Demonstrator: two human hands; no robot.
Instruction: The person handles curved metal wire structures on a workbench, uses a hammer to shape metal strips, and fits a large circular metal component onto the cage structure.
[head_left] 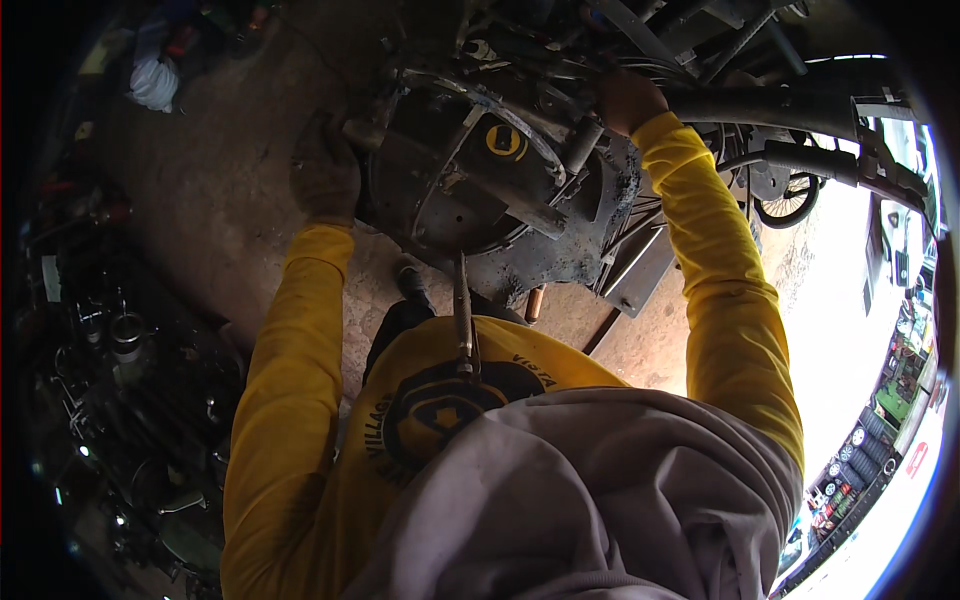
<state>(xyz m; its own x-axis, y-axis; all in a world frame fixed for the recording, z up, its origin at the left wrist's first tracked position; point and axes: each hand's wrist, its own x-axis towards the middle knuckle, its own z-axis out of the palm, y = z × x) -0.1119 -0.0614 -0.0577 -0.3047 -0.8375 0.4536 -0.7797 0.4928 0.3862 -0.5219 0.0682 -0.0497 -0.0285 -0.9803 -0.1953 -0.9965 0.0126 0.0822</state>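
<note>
Nearest the lens, a grey hood (600,500) fills the lower frame above a yellow long-sleeved shirt (430,390) with a dark round emblem. A slim metal tool (463,320) hangs down against the chest, its upper end reaching the underside of the assembly. Both yellow sleeves extend upward to a large, grimy round engine housing (480,180), which sits at upper centre, raised clear of the floor. The left hand (325,172), dark with grease, lies against the housing's left edge; whether its fingers are clenched or released cannot be told. The right hand (628,100) is closed over the upper right of the housing, where it meets a thick dark pipe (770,110) running toward the right. A yellow round mark (506,140) shows on the housing's face. A concrete floor (220,200) lies beneath; dark clutter of metal parts (110,340) crowds the left margin. A white bag (155,82) rests at upper left.
</note>
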